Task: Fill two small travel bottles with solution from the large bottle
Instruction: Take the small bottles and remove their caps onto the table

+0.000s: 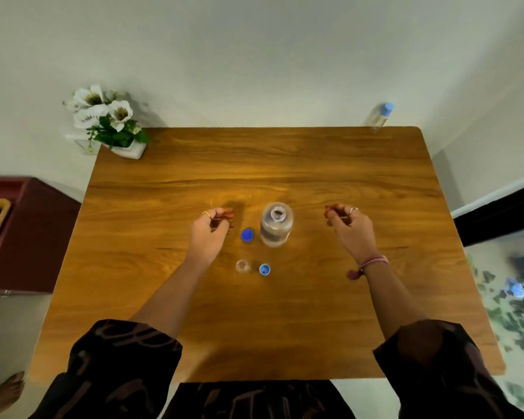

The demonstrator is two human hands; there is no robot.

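Large bottle point(276, 225) stands uncapped at centre; our left hand point(208, 234) and right hand point(350, 229), loosely curled, hold nothing; we should grip it low and pour slowly into the small bottle point(242, 266).

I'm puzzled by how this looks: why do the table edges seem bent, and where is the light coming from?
Head view: the wide-angle lens splays the table outward toward the viewer and stretches the corners. Light falls from above, leaving a brighter patch on the wood behind the large bottle and a soft shadow by the left hand. The far bottle and the right-hand floor look smeared.
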